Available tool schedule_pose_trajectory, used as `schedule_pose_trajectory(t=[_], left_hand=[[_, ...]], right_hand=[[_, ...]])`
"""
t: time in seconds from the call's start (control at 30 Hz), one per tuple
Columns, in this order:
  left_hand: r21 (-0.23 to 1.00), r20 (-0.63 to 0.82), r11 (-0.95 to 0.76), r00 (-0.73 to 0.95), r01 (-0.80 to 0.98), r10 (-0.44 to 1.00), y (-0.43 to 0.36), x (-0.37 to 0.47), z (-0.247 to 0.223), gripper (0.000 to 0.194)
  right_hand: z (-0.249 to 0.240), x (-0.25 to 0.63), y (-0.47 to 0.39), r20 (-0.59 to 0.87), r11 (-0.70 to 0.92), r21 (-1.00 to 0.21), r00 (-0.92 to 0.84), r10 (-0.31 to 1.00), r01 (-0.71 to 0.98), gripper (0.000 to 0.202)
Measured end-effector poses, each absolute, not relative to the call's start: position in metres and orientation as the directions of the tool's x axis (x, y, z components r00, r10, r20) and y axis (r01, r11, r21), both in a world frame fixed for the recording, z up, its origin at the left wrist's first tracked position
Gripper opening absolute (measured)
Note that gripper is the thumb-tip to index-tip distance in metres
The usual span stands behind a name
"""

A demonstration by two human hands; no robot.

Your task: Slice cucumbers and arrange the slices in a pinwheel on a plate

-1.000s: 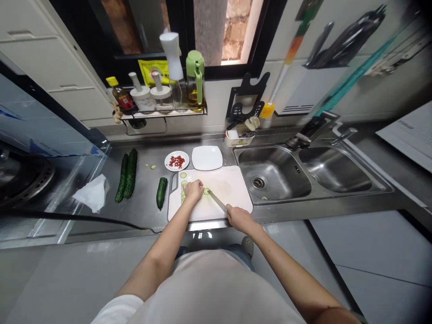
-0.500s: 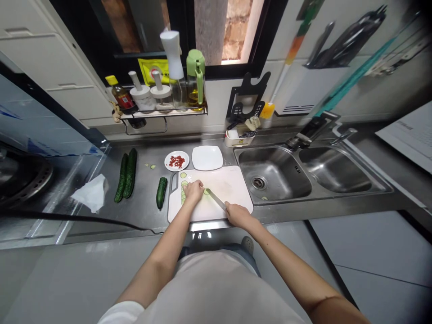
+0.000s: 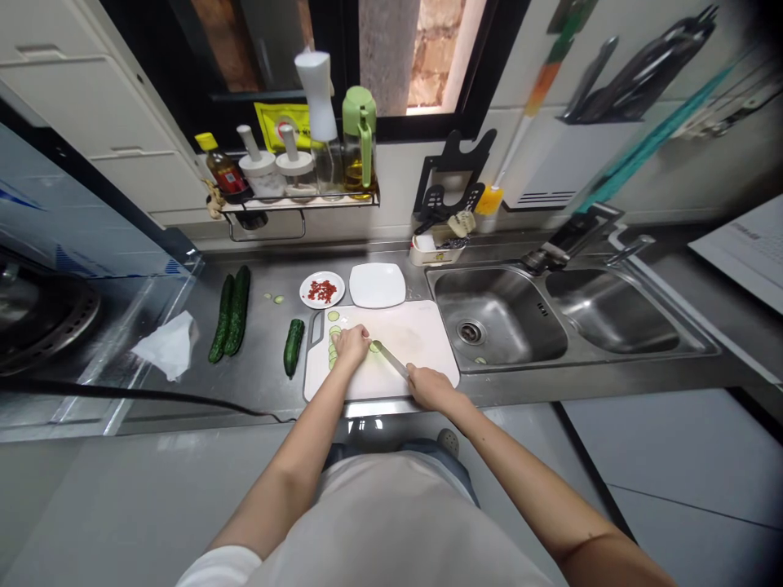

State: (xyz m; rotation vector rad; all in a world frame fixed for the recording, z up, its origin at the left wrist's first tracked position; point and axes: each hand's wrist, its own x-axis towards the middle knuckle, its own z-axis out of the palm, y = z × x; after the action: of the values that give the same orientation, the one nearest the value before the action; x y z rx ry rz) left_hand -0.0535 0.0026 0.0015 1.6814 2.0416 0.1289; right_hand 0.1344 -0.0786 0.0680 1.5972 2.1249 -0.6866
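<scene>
My left hand [image 3: 351,348] is over the white cutting board [image 3: 428,326], its fingers closed at the edge of a pale green cucumber slice [image 3: 373,348]. In my right hand [image 3: 431,388] is a knife [image 3: 392,361] with its handle in my fist. The blade slants up to the left, and its tip meets the slice. A column of overlapping cucumber slices [image 3: 333,354] lies on the board's left side, partly hidden by my left hand. One slice [image 3: 333,316] sits above them. Left of the board lies a short piece of cucumber [image 3: 294,348].
Two whole cucumbers [image 3: 231,315] and a crumpled white cloth or tissue [image 3: 168,346] lie at left. Behind the board stand a small plate [image 3: 307,298] of chopped red pieces and a white square plate [image 3: 378,285]. A double sink [image 3: 502,318] is at right; a bottle rack [image 3: 299,204] hangs above.
The view has shifted slightly. Both hands, the knife and the slice keep almost the same places on the board.
</scene>
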Motion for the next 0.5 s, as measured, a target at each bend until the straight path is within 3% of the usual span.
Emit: schedule_pose_trajectory(t=[0.5], left_hand=[[0.359,-0.332,0.243,-0.120,0.901,0.936,0.006,-0.054,0.000,0.015]], right_hand=[[0.080,0.130,-0.071,-0.598,0.254,-0.122,-0.276,0.753,0.959,0.030]])
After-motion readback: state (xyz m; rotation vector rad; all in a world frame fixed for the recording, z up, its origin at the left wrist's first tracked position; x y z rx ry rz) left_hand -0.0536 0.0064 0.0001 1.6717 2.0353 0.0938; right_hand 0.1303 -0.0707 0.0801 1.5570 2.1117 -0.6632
